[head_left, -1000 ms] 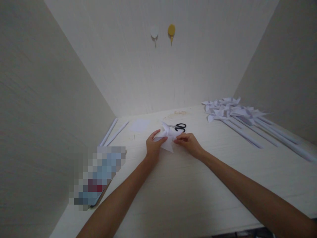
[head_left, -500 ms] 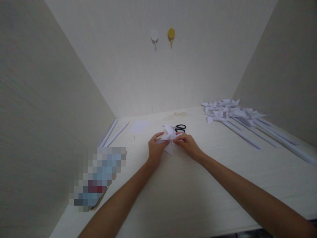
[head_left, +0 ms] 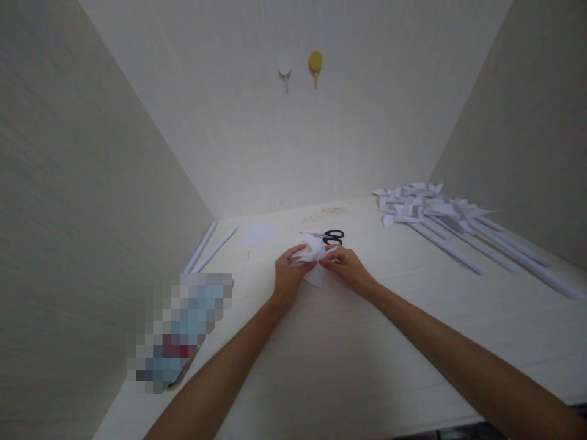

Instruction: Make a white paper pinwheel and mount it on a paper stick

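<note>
Both hands meet over the middle of the pale worktop (head_left: 348, 366), each pinching a part-folded white paper pinwheel head (head_left: 315, 255). The left hand (head_left: 288, 273) grips its near-left flap between thumb and fingers; the right hand (head_left: 347, 267) holds the centre from the 3 o'clock side, fingertips together on the paper. The blades stand up unevenly and no stick is attached, so by the look of it this head is only partly shaped, with folding and mounting left to do.

Just behind the paper, at 12 o'clock, lie black-handled scissors (head_left: 331, 236). At 10 o'clock a flat paper square (head_left: 257, 233) waits uncut, and beyond it two rolled paper sticks (head_left: 208, 246) lie along the left wall. At 2 o'clock a heap of finished pinwheels (head_left: 431, 205) on long sticks suggests that many are already made. At 8 o'clock sits a blurred object (head_left: 181, 330). Two hooks (head_left: 300, 64) hang on the back wall.
</note>
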Demonstrator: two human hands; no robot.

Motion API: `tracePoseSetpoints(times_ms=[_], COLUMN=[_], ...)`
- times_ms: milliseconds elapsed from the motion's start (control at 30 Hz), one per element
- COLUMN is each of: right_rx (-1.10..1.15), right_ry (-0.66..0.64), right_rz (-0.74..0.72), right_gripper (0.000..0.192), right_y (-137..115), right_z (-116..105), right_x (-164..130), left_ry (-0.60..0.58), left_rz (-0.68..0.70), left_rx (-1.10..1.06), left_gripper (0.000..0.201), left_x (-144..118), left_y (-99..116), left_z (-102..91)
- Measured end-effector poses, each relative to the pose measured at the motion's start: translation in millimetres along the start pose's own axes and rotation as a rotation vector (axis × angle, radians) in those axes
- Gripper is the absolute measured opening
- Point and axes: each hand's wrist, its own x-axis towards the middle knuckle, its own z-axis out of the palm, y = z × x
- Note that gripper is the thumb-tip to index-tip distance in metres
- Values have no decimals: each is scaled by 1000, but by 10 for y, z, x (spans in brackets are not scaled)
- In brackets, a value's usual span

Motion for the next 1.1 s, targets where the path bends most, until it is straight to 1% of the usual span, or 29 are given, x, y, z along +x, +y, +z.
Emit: tracePoseSetpoints(times_ms=[233,367,467,533,600,667,800,1100], right_rx=[-33,-5,39,118,209,239,177,193], right_ry=[-1,1,50,104,149,182,230,227], right_rz=[0,-8,8,59,119,145,111,72], right_gripper=[10,10,12,19,30,38,40,41], right_y=[33,24,-18,-31,-18,12,49,45], right_z=[13,22,23,27,35,43,46,47], right_x=[0,-11,-29,-40,-45,-44,-38,-22], left_ry=[-16,4,28,30,28,26,35,25], left_rz=[-4,-2,-4,-3,0,-5,-7,-25], left_rx=[-16,-2,10,15,25,44,76,50], left_gripper=[54,54,53,52,52,53,50,44], left_x=[12,-2,-9,-11,-13,-17,-25,-37], left_y=[-15,-6,3,5,7,12,25,42], left_z=[0,11,14,13,13,13,12,26])
